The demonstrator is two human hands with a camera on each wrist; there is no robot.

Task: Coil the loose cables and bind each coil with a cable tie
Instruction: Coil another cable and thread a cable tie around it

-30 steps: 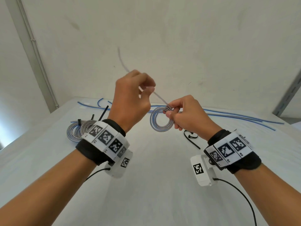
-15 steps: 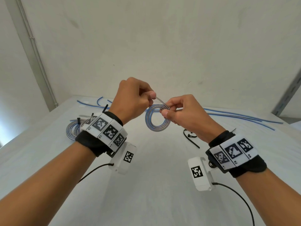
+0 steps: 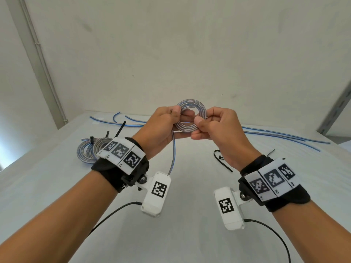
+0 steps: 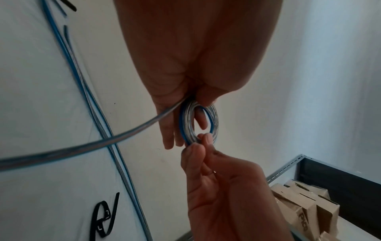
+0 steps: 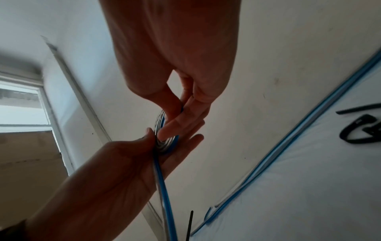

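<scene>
Coil in hand: a small ring of silver-and-blue cable (image 3: 191, 118), held up in the air at the centre of the head view, above the white table (image 3: 190, 234), between both hands.
Left hand: the left hand (image 3: 163, 128) grips the coil's left side; thumb on the near face, index finger through the ring, remaining fingers curled behind. In the left wrist view the fingertips (image 4: 171, 140) lie against the far face of the coil (image 4: 199, 124).
Right hand: the right hand (image 3: 218, 133) pinches the coil's right side between thumb and index finger; the other fingers are curled in below. The right wrist view shows the same pinch on the ring's edge (image 5: 163, 130).
Loose tail: one free end of cable (image 3: 173, 154) hangs from the lower left of the coil, down past the left wrist toward the left wrist camera (image 3: 156, 193).
Finished coils: two bound coils (image 3: 91, 151) lie on the table at middle left of the head view, partly hidden by the left wristband, black tie ends sticking up.
Uncoiled cables: long blue-striped cables (image 3: 284, 135) lie along the far table edge, from upper left to right.
Spare ties: black cable ties (image 3: 221, 160) lie on the table just beside the right wrist; count uncertain.
Surroundings: cardboard boxes (image 4: 305, 210) on a metal shelf at lower right of the left wrist view.
</scene>
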